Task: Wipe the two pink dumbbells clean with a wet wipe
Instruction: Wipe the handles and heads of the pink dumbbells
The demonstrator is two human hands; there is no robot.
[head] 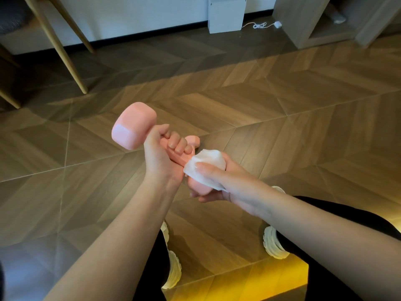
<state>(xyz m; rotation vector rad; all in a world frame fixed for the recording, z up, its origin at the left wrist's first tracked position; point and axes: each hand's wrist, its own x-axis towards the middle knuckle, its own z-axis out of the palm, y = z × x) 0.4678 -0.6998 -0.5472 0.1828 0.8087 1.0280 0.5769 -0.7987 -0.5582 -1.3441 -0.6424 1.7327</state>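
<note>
Head view. Left hand (pixel 160 153) grips the handle of one pink dumbbell (pixel 133 127), fingers curled fully round it and thumb across the top. The dumbbell is tilted, with its upper head up and to the left of the fist and its lower head down to the right, above the floor (pixel 282 109). Right hand (pixel 219 183) cups the lower head from beneath, thumb pressing the white wet wipe (pixel 206 165) onto its top; the wipe covers most of that head. Second pink dumbbell (pixel 193 140) shows just beyond the left fingers, mostly hidden; its lie cannot be told. White shoes (pixel 274 244) below the arms.
</note>
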